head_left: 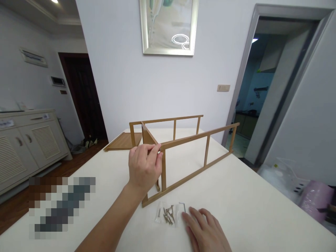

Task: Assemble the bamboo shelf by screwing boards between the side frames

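Note:
A wooden frame [185,141] with two ladder-like sides stands on the white table [252,206], a wooden crosspiece [149,134] joining the sides at the left. My left hand [144,166] is at the near side's upper left corner, fingers pinched around a small dark metal piece that looks like a screw [160,149]. Most of that piece is hidden by the fingers. Low in the view, my right hand [206,229] rests over the table, fingers apart, its fingertips beside the lower end of an L-shaped hex key [183,204]. A clear plastic bag [177,218] with several screws [168,215] lies left of the key.
Behind the frame's left end lies a flat slatted wooden panel [122,140]. A pixelated patch hides part of the table's left side. Beyond the table are a white cabinet [34,140], a wall with a framed picture [169,52], and a doorway with wrapped bundles [315,197] below.

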`<state>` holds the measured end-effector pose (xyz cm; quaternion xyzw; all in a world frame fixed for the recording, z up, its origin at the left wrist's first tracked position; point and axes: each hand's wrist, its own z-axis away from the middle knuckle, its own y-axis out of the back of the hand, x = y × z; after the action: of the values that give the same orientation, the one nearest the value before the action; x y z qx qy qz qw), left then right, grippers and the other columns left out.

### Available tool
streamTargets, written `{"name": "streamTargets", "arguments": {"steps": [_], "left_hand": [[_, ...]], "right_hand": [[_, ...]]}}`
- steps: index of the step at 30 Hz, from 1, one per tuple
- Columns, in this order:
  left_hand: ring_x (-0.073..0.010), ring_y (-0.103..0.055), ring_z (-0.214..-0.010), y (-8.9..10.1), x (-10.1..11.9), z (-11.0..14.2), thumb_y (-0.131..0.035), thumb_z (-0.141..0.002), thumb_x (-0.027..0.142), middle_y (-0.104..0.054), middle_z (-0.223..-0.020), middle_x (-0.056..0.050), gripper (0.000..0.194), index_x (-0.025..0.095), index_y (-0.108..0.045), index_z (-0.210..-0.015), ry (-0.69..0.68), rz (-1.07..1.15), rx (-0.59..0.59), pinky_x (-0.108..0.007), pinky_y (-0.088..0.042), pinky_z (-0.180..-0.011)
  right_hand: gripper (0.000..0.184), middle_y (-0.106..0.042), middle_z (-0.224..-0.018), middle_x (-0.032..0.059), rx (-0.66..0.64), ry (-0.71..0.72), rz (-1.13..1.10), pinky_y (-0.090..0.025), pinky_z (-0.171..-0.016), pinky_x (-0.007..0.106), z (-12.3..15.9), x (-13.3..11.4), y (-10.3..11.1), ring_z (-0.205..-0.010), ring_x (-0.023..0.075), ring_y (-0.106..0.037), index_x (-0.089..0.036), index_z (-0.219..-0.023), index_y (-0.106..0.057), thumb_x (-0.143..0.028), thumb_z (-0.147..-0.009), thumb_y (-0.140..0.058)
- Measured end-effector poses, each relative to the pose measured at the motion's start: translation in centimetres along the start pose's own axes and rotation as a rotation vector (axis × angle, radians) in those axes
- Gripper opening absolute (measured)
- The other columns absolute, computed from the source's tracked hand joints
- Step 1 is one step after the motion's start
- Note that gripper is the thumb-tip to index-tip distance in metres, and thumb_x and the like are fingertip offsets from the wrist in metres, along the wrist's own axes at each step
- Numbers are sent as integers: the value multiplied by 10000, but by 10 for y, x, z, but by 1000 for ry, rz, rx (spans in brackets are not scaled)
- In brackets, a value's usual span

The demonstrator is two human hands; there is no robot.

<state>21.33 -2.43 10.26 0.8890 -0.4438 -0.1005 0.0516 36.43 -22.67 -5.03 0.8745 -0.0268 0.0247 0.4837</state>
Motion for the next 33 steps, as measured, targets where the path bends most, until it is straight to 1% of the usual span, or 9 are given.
{"name": "streamTargets", "arguments": {"steps": [5, 8, 11, 14, 17, 23, 28, 30, 33], "left_hand": [[-226, -645, -902, 2, -3, 3, -627, -812, 93, -684, -935, -84, 298, 164, -630, -1101, -26, 85, 6, -376, -446, -812], [-250, -637, -958, 3, -6, 6, -638, -796, 81, -690, -984, -98, 343, 161, -605, -1127, -32, 101, 0, -388, -470, -828], [-254, -626, -985, 3, -8, 7, -664, -779, 85, -678, -1022, -109, 379, 154, -589, -1144, -16, 159, 12, -397, -501, -855], [-241, -619, -1009, 6, -9, 5, -680, -773, 87, -655, -1050, -111, 408, 150, -575, -1162, 52, 290, 51, -398, -525, -893], [-228, -619, -1016, 10, -8, 3, -686, -781, 109, -646, -1052, -91, 384, 168, -583, -1147, 136, 403, 88, -397, -529, -910], [-220, -623, -997, 11, -15, 8, -681, -810, 197, -647, -1045, -73, 296, 179, -617, -1099, 326, 585, 94, -392, -533, -891], [-198, -636, -916, 6, -24, 13, -673, -827, 267, -641, -1011, -65, 278, 178, -626, -1087, 486, 711, 74, -366, -544, -842], [-193, -637, -902, 5, -26, 13, -667, -834, 289, -643, -999, -63, 272, 177, -629, -1079, 514, 731, 94, -360, -542, -836], [-195, -635, -898, 4, -26, 14, -668, -835, 309, -645, -997, -67, 266, 176, -634, -1063, 510, 741, 124, -362, -537, -834]], "right_hand": [[297, -698, -1129, 15, 127, 87, 111, -490, -781, 356, -5, 1, 3, -932, 244, -612, -296, -1177, -607, -261, -888, -547], [275, -709, -1096, 15, 158, 96, 136, -491, -757, 353, -6, -1, 4, -902, 246, -614, -277, -1141, -621, -248, -876, -551], [255, -711, -1096, 17, 171, 95, 114, -497, -757, 356, -5, -2, 5, -899, 248, -614, -258, -1122, -625, -242, -878, -551], [226, -715, -1088, 19, 179, 81, 71, -506, -769, 346, -2, 1, 4, -909, 242, -616, -242, -1088, -630, -214, -879, -549], [225, -720, -1066, 31, 183, 68, 46, -517, -770, 335, 2, 3, 0, -908, 238, -619, -222, -1056, -635, -162, -857, -550], [282, -721, -1055, 44, 174, 80, 37, -533, -763, 322, 6, 6, -8, -893, 237, -622, -202, -1052, -645, -92, -806, -563], [329, -704, -1105, 47, 103, 56, -32, -527, -800, 328, 8, 7, -8, -942, 238, -608, -210, -1090, -634, -65, -802, -568], [377, -695, -1113, 48, 66, 42, -103, -520, -825, 321, 7, 6, -6, -951, 231, -600, -208, -1109, -627, -31, -784, -558], [413, -688, -1063, 50, 41, -15, -216, -509, -833, 302, 5, 1, -2, -922, 210, -590, -201, -1086, -627, 31, -760, -520]]}}
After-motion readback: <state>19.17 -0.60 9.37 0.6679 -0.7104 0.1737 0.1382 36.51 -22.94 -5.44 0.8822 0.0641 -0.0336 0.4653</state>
